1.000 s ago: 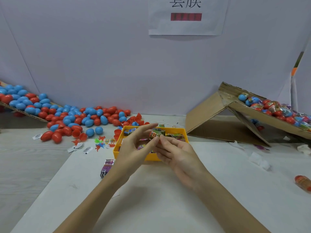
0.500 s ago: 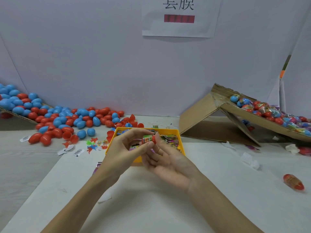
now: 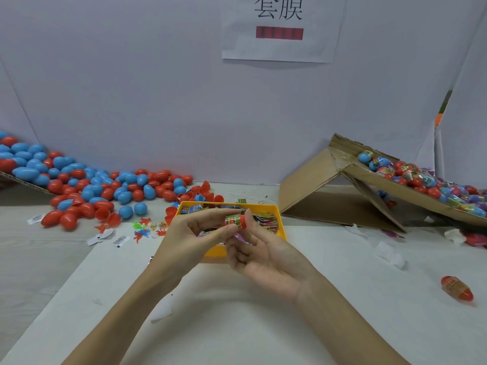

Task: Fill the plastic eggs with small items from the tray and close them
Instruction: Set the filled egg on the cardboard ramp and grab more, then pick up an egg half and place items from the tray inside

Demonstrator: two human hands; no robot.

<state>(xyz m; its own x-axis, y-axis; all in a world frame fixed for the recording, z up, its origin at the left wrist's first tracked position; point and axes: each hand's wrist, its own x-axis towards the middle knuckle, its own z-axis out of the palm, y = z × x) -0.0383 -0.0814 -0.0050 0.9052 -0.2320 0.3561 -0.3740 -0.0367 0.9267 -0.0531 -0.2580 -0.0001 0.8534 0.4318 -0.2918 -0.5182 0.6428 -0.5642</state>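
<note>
- Your fingers (image 3: pixel 210 234) on the left hand (image 3: pixel 189 233) curl around a red egg (image 3: pixel 235 221) wrapped in a printed sleeve, thumb below and index finger on top.
- Your right hand (image 3: pixel 266 255) lies palm up just beside it, fingers loosely bent, their tips touching the egg's red end; whether they grip it, you cannot tell.
- You hold the egg above the yellow tray (image 3: pixel 282 227), which contains printed packets.
- To your left, loose red and blue eggs (image 3: pixel 105 188) spill from a cardboard sheet across the table (image 3: pixel 237 325); small coloured toys (image 3: pixel 143 229) and paper labels (image 3: pixel 105 237) lie near them.
- To your right, a cardboard ramp (image 3: pixel 316 185) carries wrapped eggs (image 3: pixel 421 180).
- One wrapped red egg (image 3: pixel 457 288) lies alone, well apart from your hands.
- A paper sign (image 3: pixel 280 27) hangs on the wall.
</note>
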